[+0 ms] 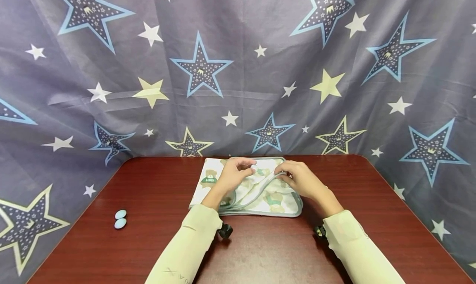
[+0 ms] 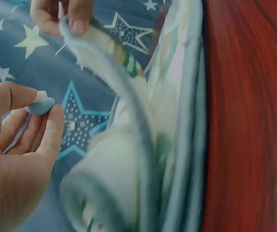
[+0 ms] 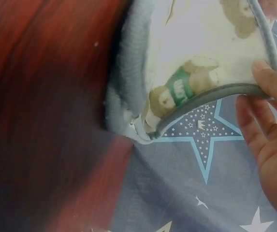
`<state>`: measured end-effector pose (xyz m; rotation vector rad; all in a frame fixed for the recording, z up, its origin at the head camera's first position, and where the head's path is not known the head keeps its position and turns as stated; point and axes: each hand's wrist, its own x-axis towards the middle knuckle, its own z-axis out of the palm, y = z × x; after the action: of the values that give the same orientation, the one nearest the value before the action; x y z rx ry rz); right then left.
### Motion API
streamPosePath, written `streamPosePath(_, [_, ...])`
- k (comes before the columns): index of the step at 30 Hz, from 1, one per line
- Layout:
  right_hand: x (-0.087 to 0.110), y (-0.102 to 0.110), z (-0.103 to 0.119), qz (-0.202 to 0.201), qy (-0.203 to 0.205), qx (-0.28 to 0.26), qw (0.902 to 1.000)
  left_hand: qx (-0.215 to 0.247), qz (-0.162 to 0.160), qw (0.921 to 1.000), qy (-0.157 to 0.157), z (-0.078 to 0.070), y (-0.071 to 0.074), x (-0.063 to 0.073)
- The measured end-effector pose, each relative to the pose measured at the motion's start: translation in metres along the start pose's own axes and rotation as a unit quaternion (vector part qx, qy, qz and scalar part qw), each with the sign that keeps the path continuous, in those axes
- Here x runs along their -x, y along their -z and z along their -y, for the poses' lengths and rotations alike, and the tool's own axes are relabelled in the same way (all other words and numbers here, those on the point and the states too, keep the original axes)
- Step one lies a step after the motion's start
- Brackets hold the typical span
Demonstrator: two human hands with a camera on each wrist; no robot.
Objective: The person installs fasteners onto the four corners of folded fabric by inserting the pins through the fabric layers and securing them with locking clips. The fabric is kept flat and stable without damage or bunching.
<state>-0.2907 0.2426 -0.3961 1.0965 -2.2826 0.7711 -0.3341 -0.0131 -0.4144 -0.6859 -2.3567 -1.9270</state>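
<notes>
A folded cream cloth (image 1: 282, 208) printed with bears and edged in grey-blue piping lies at the far side of the table. Over its middle, my left hand (image 1: 232, 176) pinches a small rounded blue-and-white piece (image 2: 41, 106) between thumb and fingertips. My right hand (image 1: 302, 180) grips a raised edge of the cloth, thumb on the printed side and fingers behind, as the right wrist view shows. That lifted layer (image 3: 225, 53) stands up from the folds below. In the left wrist view, a curled corner (image 2: 87, 193) of piping sits close to the camera.
Two pale blue oval pieces (image 1: 120, 218) lie side by side on the left of the dark red wooden table (image 1: 156, 193). Behind the table's far edge hangs a grey curtain (image 1: 238, 89) printed with stars. Black wrist cameras show below both sleeves.
</notes>
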Motion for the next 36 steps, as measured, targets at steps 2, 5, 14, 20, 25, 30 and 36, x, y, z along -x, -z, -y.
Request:
streamPosePath(2, [-0.001,0.0,0.001,0.004,-0.003,0.0,1.0,0.012,0.005,0.9999,0.005,0.002,-0.007,-0.001])
streamPosePath(5, [-0.002,0.001,0.002,0.007,-0.007,0.001,0.9999,0.029,0.013,0.9995,0.01,0.005,-0.017,-0.003])
streamPosePath(14, [-0.002,0.001,0.003,0.02,-0.012,0.005,0.9997,0.051,0.013,0.9986,0.006,0.005,-0.033,-0.005])
streamPosePath(20, [-0.002,0.001,0.005,0.023,-0.007,-0.001,0.9997,0.055,0.003,0.9985,0.003,0.002,-0.039,-0.007])
streamPosePath(25, [-0.002,0.0,0.004,0.023,-0.002,0.001,0.9997,0.07,0.001,0.9975,0.003,0.001,-0.042,-0.006])
streamPosePath(30, [-0.002,0.001,0.004,0.027,-0.008,0.001,0.9996,0.078,0.003,0.9969,-0.011,0.001,-0.044,-0.005])
streamPosePath(36, [-0.001,0.002,0.005,0.035,-0.014,-0.011,0.9992,0.055,0.014,0.9979,-0.03,0.003,-0.045,-0.004])
